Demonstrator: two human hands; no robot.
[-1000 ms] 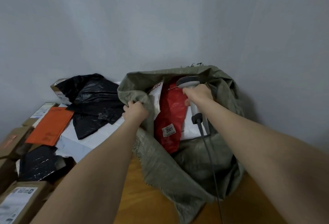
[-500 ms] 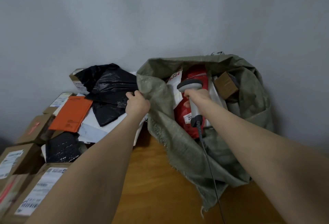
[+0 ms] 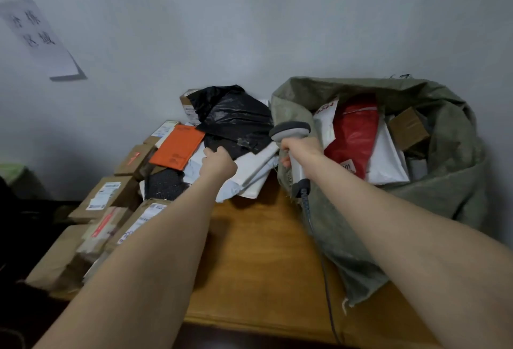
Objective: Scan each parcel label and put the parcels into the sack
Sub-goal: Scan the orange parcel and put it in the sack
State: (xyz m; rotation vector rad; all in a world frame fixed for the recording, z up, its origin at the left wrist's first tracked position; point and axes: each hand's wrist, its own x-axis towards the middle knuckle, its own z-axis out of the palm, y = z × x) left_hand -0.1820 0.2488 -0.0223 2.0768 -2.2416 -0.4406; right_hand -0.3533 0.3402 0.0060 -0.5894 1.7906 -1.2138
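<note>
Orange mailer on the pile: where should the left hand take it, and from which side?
Probably its near right edge, coming from the right, where the left hand is. The orange mailer lies flat and thin atop the boxes, so slide fingers under that edge, thumb on top. Its far corner meets the black bag; the right hand holds the scanner.

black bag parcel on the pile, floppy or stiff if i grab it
Probably floppy: the black bag parcel is crumpled, wrinkled film with no boxy edges. Likely slippery too, since its surface looks glossy.
</note>
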